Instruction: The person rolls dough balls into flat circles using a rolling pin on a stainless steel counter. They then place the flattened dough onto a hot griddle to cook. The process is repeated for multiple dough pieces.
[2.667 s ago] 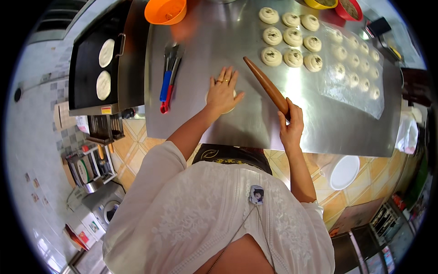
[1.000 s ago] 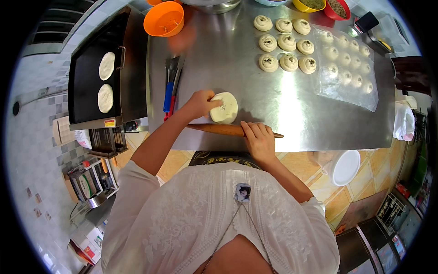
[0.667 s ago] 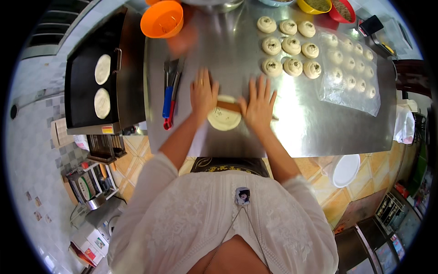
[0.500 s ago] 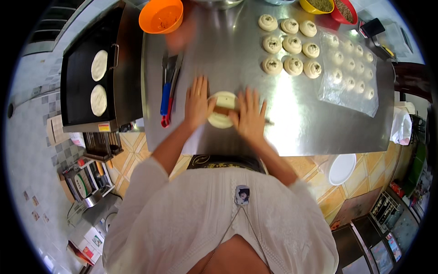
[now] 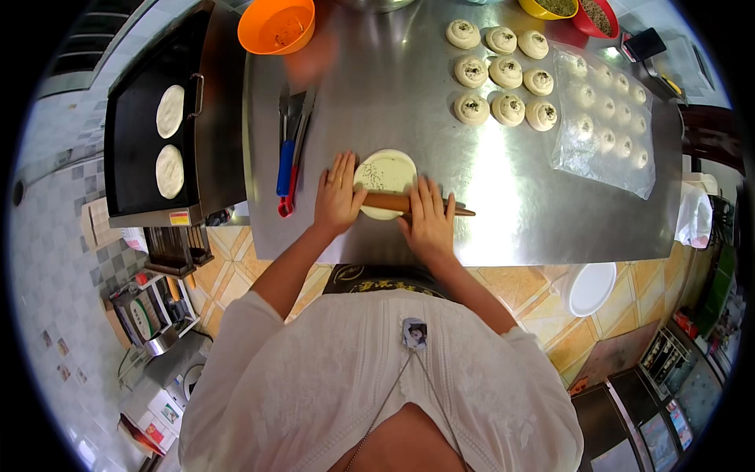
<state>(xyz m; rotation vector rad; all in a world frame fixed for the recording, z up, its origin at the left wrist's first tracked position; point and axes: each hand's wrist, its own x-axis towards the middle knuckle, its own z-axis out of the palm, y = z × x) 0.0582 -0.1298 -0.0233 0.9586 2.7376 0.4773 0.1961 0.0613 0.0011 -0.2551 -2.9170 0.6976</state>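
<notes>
A flat round of pale dough (image 5: 387,164) lies on the metal table near its front edge, dark specks showing on its left part. Across its near part rests a brown wooden rolling pin (image 5: 385,201) with tapered ends. My left hand (image 5: 336,200) lies over the pin's left end, fingers stretched forward, thumb toward the dough. My right hand (image 5: 429,224) presses on the pin's right part with its fingers laid out over it; the pin's tip sticks out beyond. Both palms hide parts of the pin.
Tongs (image 5: 288,161) with blue and red handles lie left. Beyond stands an orange bowl (image 5: 275,27). Several speckled dough rolls (image 5: 506,72) sit at the back right, beside more dough under plastic sheeting (image 5: 602,161). Two dough rounds (image 5: 170,171) lie on a black griddle (image 5: 138,130).
The pin has rolled toward me, from the dough's middle to its near part. Both hands have moved back with it, and more of the dough shows.
</notes>
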